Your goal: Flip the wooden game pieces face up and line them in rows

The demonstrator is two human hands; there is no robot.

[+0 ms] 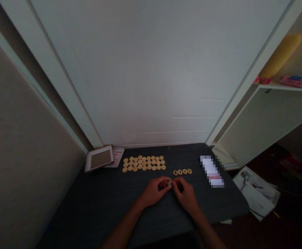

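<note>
Between the fingertips of both hands is a small round wooden game piece (170, 184) with a dark mark on its face. My left hand (153, 190) pinches it from the left, and my right hand (185, 193) grips its right side. Just beyond my right hand lies a short row of similar marked pieces (184, 171), their dark characters facing up. Farther left, several plain light-wood discs (144, 163) are laid out in three close rows, with no marks showing on their upper faces.
All this lies on a dark table (96, 204) against a white panel (151, 69). A shallow framed tray (99, 158) overlaps a pink-and-white box lid (118, 157) at the back left. A blurred white packet (211, 172) lies at right; beyond the edge stands a white box (257, 193).
</note>
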